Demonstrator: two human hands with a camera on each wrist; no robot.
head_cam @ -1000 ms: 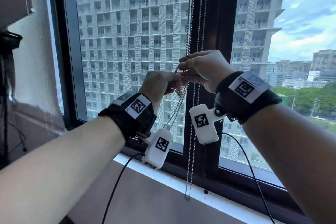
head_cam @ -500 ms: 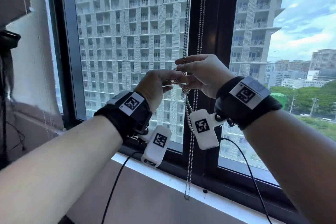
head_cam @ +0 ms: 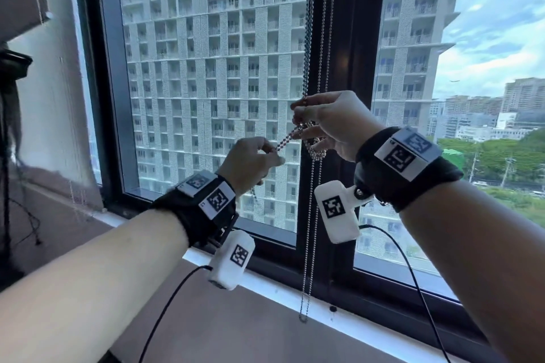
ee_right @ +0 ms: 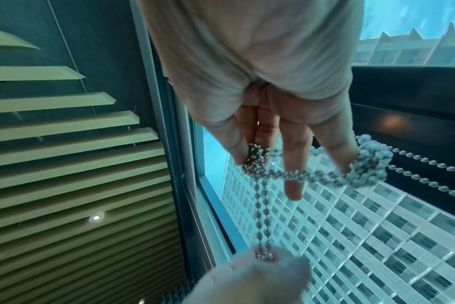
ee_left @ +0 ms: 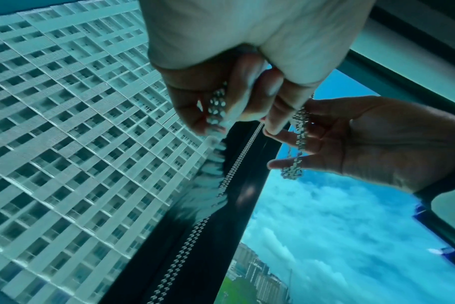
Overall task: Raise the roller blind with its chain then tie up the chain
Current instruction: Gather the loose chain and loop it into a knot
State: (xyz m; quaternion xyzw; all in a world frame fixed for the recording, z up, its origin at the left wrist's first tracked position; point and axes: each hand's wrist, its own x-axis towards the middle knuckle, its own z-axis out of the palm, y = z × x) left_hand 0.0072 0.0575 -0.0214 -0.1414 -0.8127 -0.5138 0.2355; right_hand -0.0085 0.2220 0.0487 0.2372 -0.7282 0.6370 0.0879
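Both hands pinch the chain [head_cam: 306, 62]: left hand [head_cam: 250, 163] pulling a doubled strand leftward, right hand [head_cam: 330, 124] gripping the knot.

open air lies under both hands down to the sill [head_cam: 368, 330]; the hanging chain [head_cam: 309, 230] and dark window frame [head_cam: 356, 38] stand close ahead.
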